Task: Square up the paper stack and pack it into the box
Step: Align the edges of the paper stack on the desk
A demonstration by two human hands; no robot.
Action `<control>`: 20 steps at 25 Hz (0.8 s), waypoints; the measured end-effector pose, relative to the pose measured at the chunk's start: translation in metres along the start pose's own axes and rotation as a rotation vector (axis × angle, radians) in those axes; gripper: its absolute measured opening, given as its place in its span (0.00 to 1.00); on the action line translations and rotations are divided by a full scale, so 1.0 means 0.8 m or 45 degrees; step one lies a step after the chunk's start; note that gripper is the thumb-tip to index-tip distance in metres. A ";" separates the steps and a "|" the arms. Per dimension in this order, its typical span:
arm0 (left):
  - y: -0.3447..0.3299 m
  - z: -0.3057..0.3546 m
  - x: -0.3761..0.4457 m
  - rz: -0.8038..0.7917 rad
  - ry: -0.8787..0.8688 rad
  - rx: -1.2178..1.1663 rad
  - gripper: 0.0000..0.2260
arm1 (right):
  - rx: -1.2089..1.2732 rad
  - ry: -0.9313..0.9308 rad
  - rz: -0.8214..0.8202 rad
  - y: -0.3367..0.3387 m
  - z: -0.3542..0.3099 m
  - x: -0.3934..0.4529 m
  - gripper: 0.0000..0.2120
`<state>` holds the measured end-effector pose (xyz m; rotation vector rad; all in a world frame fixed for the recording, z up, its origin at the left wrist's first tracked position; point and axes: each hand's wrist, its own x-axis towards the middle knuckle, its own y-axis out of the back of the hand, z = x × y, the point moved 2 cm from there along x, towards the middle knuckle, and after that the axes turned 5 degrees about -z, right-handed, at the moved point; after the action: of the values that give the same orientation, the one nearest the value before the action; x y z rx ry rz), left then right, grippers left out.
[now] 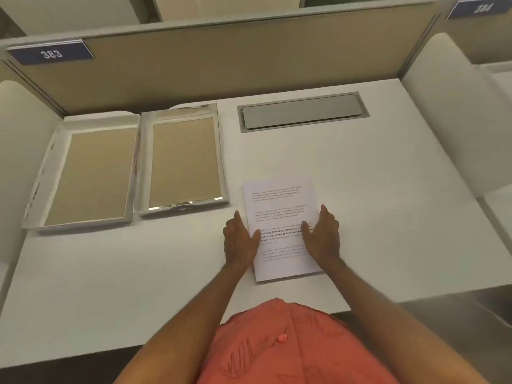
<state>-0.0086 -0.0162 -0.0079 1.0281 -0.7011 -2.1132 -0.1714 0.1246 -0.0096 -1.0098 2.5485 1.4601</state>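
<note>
On desk | left hand (240,239), right hand (322,236) flank paper stack (279,214) (fingers straight, flat against edges)

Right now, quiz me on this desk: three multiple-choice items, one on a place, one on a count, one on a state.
1. Where does the paper stack lie?
A. right of the box halves
B. inside a box half
C. on the grey hatch

2. How many open box halves sit on the desk?
A. one
B. two
C. four

3. How are the hands placed?
A. lifting the stack
B. open, one along each long edge
C. off the desk

Answers:
1 A: the stack lies right of both halves.
2 B: two lie side by side.
3 B: left hand and right hand flank the flat-lying stack.
</note>
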 end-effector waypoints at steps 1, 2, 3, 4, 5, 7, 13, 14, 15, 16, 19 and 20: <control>-0.002 0.002 0.005 -0.014 0.045 -0.053 0.38 | 0.012 -0.041 -0.001 -0.002 0.001 0.003 0.36; -0.001 0.006 0.009 -0.040 0.093 -0.105 0.38 | 0.018 -0.084 -0.019 0.000 -0.001 0.004 0.36; -0.002 0.008 0.012 -0.071 0.132 -0.146 0.37 | 0.023 -0.113 -0.044 -0.001 0.000 0.007 0.35; -0.003 0.011 0.016 -0.111 0.165 -0.175 0.37 | 0.034 -0.150 -0.085 0.000 0.000 0.011 0.35; -0.005 0.014 0.018 -0.131 0.182 -0.183 0.36 | 0.060 -0.184 -0.103 0.000 -0.001 0.017 0.34; -0.010 0.019 0.017 -0.149 0.178 -0.126 0.35 | 0.143 -0.262 -0.121 0.003 -0.003 0.027 0.34; -0.008 0.029 0.024 -0.187 0.191 0.041 0.35 | 0.418 -0.479 -0.197 0.013 0.003 0.056 0.35; -0.007 0.030 0.025 -0.196 0.198 0.052 0.35 | 0.512 -0.512 -0.247 0.015 0.006 0.062 0.36; -0.007 0.032 0.025 -0.199 0.201 0.062 0.35 | 0.618 -0.538 -0.313 0.016 0.007 0.067 0.35; -0.007 0.032 0.026 -0.201 0.204 0.069 0.35 | 0.710 -0.561 -0.387 0.017 0.008 0.071 0.33; -0.007 0.034 0.024 -0.202 0.203 0.086 0.35 | 0.676 -0.585 -0.496 0.018 0.002 0.074 0.33; -0.007 0.034 0.024 -0.203 0.203 0.086 0.35 | 0.571 -0.581 -0.478 0.018 -0.002 0.072 0.35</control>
<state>-0.0415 -0.0229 -0.0056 1.3121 -0.6337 -2.1243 -0.2244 0.0986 -0.0176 -0.8900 2.0762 0.8454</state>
